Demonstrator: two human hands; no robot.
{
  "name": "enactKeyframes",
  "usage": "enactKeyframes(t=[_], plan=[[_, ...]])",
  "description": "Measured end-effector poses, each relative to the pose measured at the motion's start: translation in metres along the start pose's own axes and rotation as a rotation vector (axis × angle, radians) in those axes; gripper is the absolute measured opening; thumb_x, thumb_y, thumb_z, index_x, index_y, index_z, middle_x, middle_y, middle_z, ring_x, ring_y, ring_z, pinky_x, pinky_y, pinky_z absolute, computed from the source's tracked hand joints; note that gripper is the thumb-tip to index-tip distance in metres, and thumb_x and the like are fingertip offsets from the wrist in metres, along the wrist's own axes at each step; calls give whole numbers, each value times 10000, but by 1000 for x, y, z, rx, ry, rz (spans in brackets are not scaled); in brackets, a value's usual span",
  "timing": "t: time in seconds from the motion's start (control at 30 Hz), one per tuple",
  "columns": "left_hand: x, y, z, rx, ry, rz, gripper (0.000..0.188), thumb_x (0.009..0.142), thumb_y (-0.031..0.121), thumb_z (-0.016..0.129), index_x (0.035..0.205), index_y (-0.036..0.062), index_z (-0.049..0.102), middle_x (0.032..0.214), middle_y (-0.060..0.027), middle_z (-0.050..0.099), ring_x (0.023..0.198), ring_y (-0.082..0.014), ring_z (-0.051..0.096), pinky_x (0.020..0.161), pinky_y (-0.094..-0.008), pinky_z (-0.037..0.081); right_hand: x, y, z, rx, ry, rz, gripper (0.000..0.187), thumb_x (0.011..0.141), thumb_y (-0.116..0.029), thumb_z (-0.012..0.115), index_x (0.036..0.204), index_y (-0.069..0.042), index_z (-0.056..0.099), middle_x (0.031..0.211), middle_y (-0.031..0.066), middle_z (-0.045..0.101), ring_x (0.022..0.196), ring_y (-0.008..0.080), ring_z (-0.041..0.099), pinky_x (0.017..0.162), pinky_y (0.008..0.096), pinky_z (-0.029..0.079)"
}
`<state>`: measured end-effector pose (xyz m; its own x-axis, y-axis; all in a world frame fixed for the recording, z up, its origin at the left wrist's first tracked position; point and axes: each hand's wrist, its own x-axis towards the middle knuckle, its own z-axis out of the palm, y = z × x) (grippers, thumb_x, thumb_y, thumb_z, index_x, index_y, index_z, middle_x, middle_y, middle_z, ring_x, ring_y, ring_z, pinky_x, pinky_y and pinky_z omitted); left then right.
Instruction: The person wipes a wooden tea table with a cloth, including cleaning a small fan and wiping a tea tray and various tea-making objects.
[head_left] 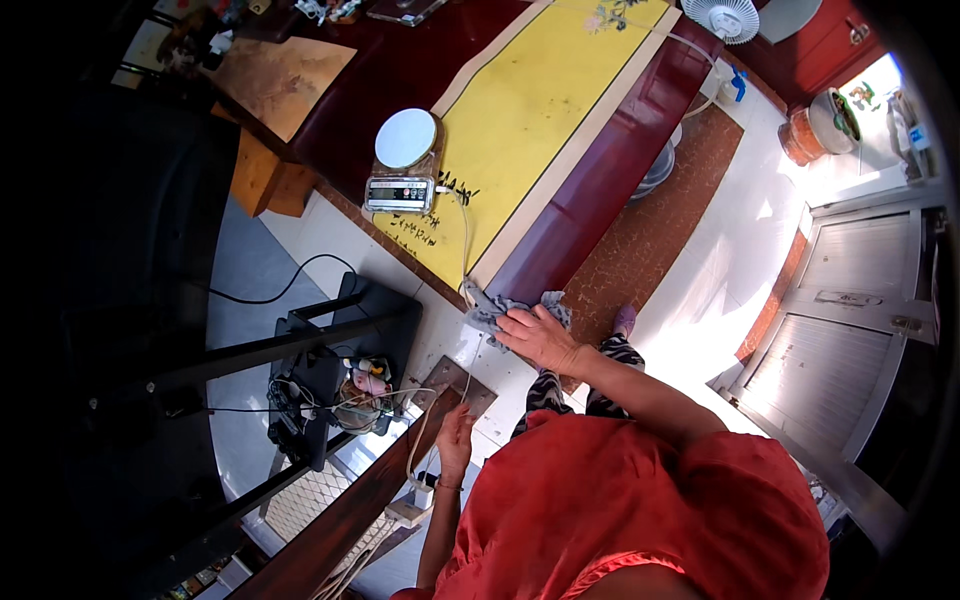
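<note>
My right hand [540, 337] is closed over a crumpled grey cloth [487, 308] at the near end of a dark red table [590, 215]. Part of the cloth bunches out past the fingers on both sides. Lower and to the left, my left hand [456, 437] has its fingers pinched around a thin white cable [467, 385]. That cable runs up over the table's end to a kitchen scale [402, 192] with a round white plate [406, 138]. The scale stands on a yellow runner [530, 130] with dark printed figures and pale borders.
A black stand [345, 335] bearing tangled cords is at the left. Beside my left arm lie a dark wooden beam [350, 510] and a white plug [424, 494]. Brown sheet [285, 85] lies on the table's far left; a white fan [722, 18] stands far right.
</note>
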<state>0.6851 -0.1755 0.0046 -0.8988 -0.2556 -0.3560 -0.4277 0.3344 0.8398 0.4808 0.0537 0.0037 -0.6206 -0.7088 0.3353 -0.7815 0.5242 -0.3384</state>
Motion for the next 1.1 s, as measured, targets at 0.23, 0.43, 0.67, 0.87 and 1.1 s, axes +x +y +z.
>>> enactKeyframes(t=[0.23, 0.43, 0.67, 0.87, 1.1], plan=[[14, 3, 23, -87, 22, -32, 259, 890, 21, 520, 1143, -4, 568, 1056, -123, 589, 906, -195, 637, 791, -288, 493, -3, 198, -66, -341, 297, 583, 341, 763, -130, 625, 1104, -137, 619, 1217, 36, 539, 1128, 242, 463, 859, 413, 353], [29, 38, 73, -290, 118, -151, 216, 908, 21, 518, 1114, -16, 572, 1082, -95, 594, 945, -174, 615, 834, -284, 487, -4, 110, -33, -82, 51, 235, 311, 781, -129, 569, 1089, -125, 606, 1242, 46, 488, 1123, 238, 437, 825, 395, 393], [28, 47, 116, -213, 124, -51, 244, 893, 61, 549, 1133, 30, 582, 1049, -91, 598, 913, -183, 619, 789, -293, 500, -9, 289, -104, -26, 72, 239, 366, 777, -47, 549, 1127, -131, 616, 1277, 52, 506, 1151, 245, 445, 866, 399, 376], [-8, 54, 141, -182, 99, -279, 273, 870, 35, 540, 1137, 57, 594, 1055, -89, 590, 844, -158, 619, 769, -273, 493, -4, 437, -163, -357, 360, 995, 325, 805, -145, 624, 1126, -100, 599, 1231, 61, 527, 1119, 276, 448, 830, 450, 404], [41, 93, 192, -44, 53, -117, 250, 872, 4, 541, 1110, 55, 601, 1022, -80, 611, 812, -166, 634, 746, -282, 513, -27, 321, -121, -124, -10, 181, 331, 796, -113, 540, 1118, -137, 612, 1248, 54, 507, 1124, 227, 457, 805, 389, 399]])
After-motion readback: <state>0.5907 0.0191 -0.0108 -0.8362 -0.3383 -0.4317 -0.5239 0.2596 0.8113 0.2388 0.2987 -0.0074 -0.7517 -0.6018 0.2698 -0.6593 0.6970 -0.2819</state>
